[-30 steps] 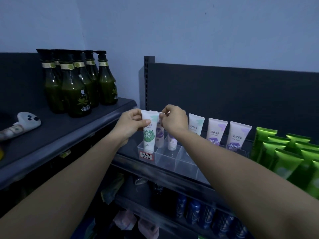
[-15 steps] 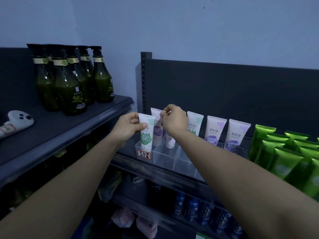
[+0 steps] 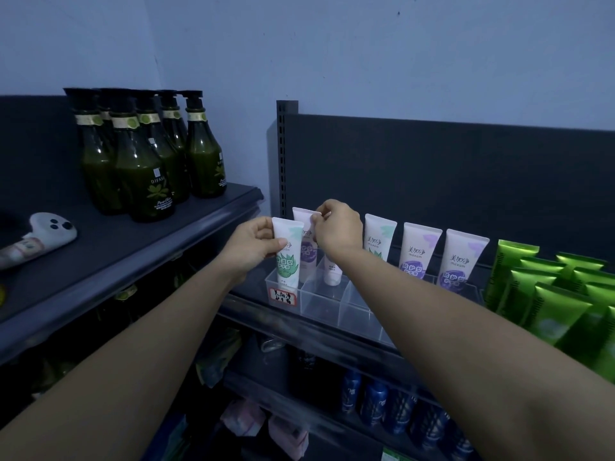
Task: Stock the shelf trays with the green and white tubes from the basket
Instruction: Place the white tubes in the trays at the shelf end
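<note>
My left hand (image 3: 253, 245) grips a green and white tube (image 3: 287, 257) by its upper edge, its cap end down in the front left slot of the clear shelf tray (image 3: 319, 302). My right hand (image 3: 339, 229) pinches the top of a purple and white tube (image 3: 305, 251) standing just behind it. Another small tube (image 3: 332, 272) stands below my right wrist. One more green and white tube (image 3: 377, 237) and two purple and white tubes (image 3: 420, 252) stand upright further right in the tray. The basket is out of view.
Shiny green tubes (image 3: 549, 294) crowd the shelf at the right. Dark green pump bottles (image 3: 146, 158) and a white controller (image 3: 50, 229) sit on the left shelf. Blue cans (image 3: 376, 399) line the lower shelf. A handwritten price label (image 3: 283, 296) sticks to the tray front.
The green and white tube has moved down into the front left slot with my left hand. My right hand stays pinching the purple tube behind it.
</note>
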{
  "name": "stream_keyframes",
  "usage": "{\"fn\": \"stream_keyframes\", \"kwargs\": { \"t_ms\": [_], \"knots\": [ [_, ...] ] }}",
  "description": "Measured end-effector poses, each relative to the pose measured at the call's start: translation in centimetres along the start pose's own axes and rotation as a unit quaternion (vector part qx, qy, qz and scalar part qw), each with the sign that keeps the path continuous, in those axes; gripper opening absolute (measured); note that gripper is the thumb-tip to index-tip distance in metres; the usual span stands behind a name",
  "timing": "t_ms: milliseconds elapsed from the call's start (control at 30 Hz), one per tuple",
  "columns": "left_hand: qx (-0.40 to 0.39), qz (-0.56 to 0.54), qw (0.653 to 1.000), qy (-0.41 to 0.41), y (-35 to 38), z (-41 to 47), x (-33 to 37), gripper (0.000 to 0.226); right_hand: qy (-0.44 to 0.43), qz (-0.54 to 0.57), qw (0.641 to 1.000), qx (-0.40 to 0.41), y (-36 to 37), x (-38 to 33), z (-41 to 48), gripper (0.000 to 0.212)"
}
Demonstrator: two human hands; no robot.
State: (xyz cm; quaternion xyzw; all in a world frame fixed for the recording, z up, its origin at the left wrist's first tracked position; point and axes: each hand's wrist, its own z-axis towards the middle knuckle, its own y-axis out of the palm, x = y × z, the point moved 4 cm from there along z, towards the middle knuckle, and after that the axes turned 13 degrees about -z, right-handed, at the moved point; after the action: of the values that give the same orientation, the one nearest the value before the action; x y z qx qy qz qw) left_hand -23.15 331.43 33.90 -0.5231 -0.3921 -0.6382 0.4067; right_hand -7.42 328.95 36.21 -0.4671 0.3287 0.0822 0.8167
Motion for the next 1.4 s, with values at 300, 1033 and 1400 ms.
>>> {"fn": "stream_keyframes", "kwargs": {
  "t_ms": [300, 1033, 1400],
  "knots": [
    [0.011, 0.022, 1.000, -0.003, 0.7, -0.6, 0.4, 0.051, -0.051, -0.031, 0.998, 0.004, -0.9, -0.5, -0.9, 0.026],
    [0.041, 0.529, 0.834, 0.150, 9.0, -8.9, 4.9, 0.046, -0.225, -0.314, 0.922, -0.001, -11.5, 4.7, -7.7, 0.043],
    [-0.061, 0.576, 0.796, 0.177, 14.4, -14.0, 4.9, 0.043, -0.180, -0.402, 0.898, 0.015, -17.6, 7.2, -14.1, 0.044]
  ]
}}
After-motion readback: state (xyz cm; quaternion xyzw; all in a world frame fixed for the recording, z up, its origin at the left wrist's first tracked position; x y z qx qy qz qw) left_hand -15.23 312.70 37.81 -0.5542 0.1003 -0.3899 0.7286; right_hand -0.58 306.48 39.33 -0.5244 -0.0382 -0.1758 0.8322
